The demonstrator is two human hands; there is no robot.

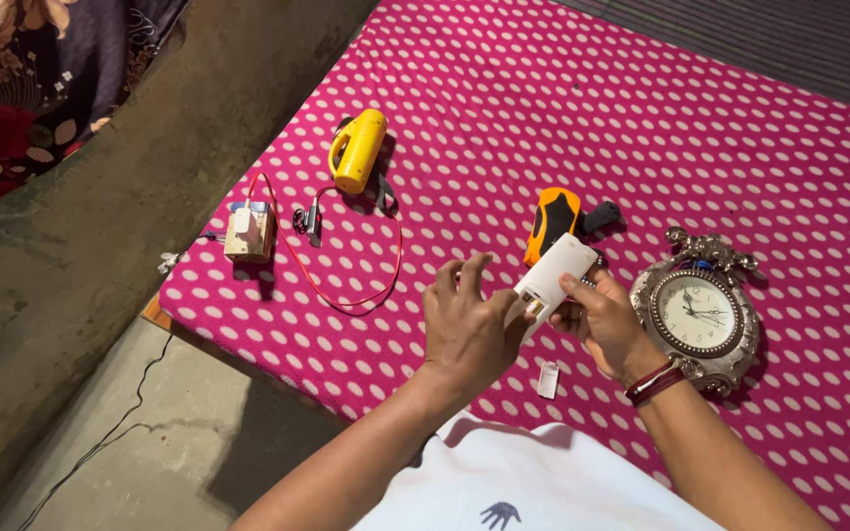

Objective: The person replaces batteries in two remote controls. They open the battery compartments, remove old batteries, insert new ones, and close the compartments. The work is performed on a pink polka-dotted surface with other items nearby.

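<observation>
1. Held above the bed [563, 98], near its front edge: white rectangular device [555, 279], clamped in the right hand [604, 324], grip closed around its body.
2. Left hand [466, 329] at the device's lower end, fingertips pinching there; grip narrow, possibly too light — a likely slip onto the spotted cover.
3. Just below: small white piece [548, 380], loose, easily brushed off the edge.
4. Beside the right wrist: ornate wall clock [698, 313], exposed to a knock.
5. Farther off: orange torch [553, 220], then yellow torch [357, 149] with red wire [346, 295], a snag risk.
</observation>
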